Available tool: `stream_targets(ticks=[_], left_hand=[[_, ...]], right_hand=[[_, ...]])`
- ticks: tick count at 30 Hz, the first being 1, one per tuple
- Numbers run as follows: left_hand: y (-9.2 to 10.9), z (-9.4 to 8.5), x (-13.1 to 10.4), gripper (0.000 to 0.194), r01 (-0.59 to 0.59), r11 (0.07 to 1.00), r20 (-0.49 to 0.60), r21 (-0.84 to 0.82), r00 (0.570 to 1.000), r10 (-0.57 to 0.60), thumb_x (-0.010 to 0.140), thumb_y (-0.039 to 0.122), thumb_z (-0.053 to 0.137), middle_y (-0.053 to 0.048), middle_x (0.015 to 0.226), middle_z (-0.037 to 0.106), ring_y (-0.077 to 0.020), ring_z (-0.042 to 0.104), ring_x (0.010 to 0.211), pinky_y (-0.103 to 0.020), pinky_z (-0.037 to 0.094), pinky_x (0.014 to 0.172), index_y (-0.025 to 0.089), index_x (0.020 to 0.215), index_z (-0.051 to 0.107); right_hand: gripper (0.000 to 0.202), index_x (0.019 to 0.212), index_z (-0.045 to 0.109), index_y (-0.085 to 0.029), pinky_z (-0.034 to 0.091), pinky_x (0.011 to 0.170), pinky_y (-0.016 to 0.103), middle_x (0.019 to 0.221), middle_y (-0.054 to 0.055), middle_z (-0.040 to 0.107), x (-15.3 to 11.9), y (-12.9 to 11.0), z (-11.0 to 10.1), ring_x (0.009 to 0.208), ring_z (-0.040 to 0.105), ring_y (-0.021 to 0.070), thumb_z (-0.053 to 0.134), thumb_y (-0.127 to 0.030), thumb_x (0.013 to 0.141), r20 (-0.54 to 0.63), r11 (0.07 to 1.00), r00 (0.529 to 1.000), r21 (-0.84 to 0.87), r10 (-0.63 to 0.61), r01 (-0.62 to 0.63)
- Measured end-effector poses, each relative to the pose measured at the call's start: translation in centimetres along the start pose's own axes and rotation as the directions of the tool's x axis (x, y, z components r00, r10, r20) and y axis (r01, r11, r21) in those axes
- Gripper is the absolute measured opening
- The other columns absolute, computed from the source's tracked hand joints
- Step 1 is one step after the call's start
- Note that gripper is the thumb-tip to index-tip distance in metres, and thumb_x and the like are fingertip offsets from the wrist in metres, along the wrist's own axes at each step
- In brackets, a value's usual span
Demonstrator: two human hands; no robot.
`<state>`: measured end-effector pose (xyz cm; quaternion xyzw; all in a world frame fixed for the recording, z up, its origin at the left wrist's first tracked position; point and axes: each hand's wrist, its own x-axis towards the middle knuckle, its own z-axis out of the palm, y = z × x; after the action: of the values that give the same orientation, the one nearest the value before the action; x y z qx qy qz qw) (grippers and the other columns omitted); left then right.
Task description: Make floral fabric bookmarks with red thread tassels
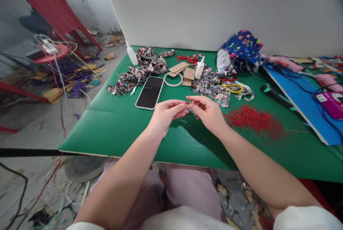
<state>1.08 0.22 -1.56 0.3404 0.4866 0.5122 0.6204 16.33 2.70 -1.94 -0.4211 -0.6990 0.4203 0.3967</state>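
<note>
My left hand [171, 112] and my right hand [206, 112] meet above the green tabletop, fingertips pinched together. Between them is a small piece of red cord [188, 102], with a bit of teal-patterned material showing under the right fingers; most of it is hidden. To the right of my right hand lies a loose heap of red cords [254, 121]. A phone [150, 92] with a dark screen rests by my left hand. Just beyond the hands are a white ring [173, 85], brown cardboard pieces [189, 74] and yellow-handled scissors [232, 88] on floral fabric [210, 88].
Two white nozzle bottles [199, 69] [132, 55] stand toward the back. More floral fabric [144, 67] lies bunched at the left. On the right are a black-and-teal cutter [278, 97], a blue board [294, 101] with pink glue guns [284, 62], and blue patterned cloth [242, 49].
</note>
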Motion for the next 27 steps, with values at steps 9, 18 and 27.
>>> stream_targets(ticks=[9,18,27], left_hand=[[-0.01,0.6,-0.34,0.019,0.073,0.997,0.086,-0.02,0.994,-0.071,0.065,0.023,0.071,-0.004,0.071,0.068,-0.0104,0.064,0.065,-0.021,0.053,0.067,0.012,0.08,0.067],[0.0,0.81,-0.5,0.023,-0.046,0.997,0.078,0.068,0.996,0.041,0.063,0.024,0.072,-0.004,0.075,0.069,-0.0134,0.065,0.07,-0.026,0.053,0.071,0.014,0.083,0.068],[-0.06,1.11,-0.67,0.025,-0.116,0.981,0.026,0.158,0.993,0.113,0.062,0.03,0.072,-0.004,0.069,0.067,-0.0137,0.063,0.066,-0.026,0.053,0.066,0.012,0.079,0.068]], right_hand=[[0.023,0.076,0.065,-0.017,0.042,0.045,0.02,0.071,0.002,0.062,0.08,0.25,-0.24,0.055,0.053,0.0089,0.06,-0.04,0.074,-0.105,0.999,0.994,-0.008,0.031,-0.032],[0.024,0.071,0.059,-0.017,0.045,0.059,0.024,0.069,0.001,0.06,-0.23,0.01,-0.2,0.064,0.055,0.0108,0.055,-0.04,0.079,-0.148,0.992,0.988,-0.119,-0.05,0.032],[0.023,0.069,0.059,-0.017,0.044,0.052,0.022,0.068,0.001,0.059,-0.18,0.0,-0.18,0.061,0.055,0.0105,0.059,-0.039,0.076,-0.145,0.998,0.989,-0.059,-0.003,-0.006]])
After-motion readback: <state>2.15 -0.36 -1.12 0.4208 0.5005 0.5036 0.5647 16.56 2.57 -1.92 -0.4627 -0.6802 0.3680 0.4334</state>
